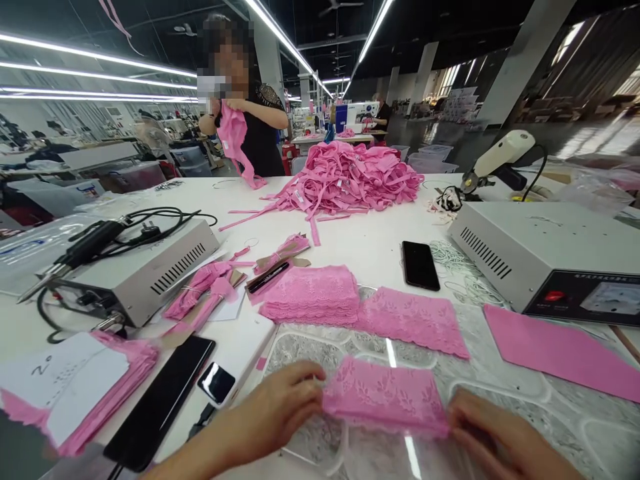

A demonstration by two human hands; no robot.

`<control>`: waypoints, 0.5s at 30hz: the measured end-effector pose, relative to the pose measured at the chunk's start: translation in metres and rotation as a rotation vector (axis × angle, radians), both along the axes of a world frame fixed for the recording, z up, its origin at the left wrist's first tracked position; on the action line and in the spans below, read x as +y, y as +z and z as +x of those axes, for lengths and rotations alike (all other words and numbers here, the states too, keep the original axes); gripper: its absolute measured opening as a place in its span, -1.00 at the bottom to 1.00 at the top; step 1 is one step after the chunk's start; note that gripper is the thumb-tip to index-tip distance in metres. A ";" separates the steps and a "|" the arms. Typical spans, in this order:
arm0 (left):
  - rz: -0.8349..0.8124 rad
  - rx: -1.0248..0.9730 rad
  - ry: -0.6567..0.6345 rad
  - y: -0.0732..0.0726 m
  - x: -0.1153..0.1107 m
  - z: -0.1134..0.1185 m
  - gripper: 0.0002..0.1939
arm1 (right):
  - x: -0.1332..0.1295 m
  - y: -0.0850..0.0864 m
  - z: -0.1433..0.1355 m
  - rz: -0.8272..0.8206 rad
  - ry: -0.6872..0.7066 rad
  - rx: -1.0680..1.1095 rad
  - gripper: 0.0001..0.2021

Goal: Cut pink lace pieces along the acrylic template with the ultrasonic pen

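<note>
A pink lace piece (387, 395) lies on the clear patterned mat (305, 353) between my hands. My left hand (280, 407) pinches its left edge, fingers pressed together. At its right edge is my right hand (495, 427), fingers curled onto the corner. Just behind, a stack of pink lace pieces (313, 293) sits at the left, and another lace piece (415, 317) extends from it to the right. A plain pink fabric sheet (560, 350) lies farther right.
Grey control boxes (170, 267) stand left and right. Phones (420, 265), a smartwatch (217, 383), a marker (269, 277) and a paper-topped fabric stack (65, 380) lie about. A pink strap pile (350, 177) is at the back, near a standing person (265, 140) holding pink fabric.
</note>
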State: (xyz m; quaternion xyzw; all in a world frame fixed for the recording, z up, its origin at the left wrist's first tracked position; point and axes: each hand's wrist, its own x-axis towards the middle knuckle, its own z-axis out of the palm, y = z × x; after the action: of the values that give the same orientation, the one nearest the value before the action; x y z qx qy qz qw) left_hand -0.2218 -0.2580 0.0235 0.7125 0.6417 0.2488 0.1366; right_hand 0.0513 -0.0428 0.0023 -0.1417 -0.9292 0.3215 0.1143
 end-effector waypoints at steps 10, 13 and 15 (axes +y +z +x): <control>0.240 0.094 0.310 0.068 0.091 -0.130 -0.79 | 0.090 0.095 -0.156 0.055 -0.128 0.260 -0.77; 0.291 0.175 0.355 0.063 0.080 -0.158 -0.73 | 0.091 0.089 -0.195 0.124 -0.084 0.316 -0.90; 0.277 0.227 0.330 0.050 0.066 -0.165 -0.69 | 0.085 0.072 -0.209 0.150 -0.020 0.292 -0.90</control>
State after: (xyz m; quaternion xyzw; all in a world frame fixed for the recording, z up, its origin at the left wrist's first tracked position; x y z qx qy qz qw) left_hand -0.3863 -0.1925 0.0731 0.6333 0.7205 0.2716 -0.0778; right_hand -0.1575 0.0418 0.0740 -0.0940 -0.9226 0.2675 0.2616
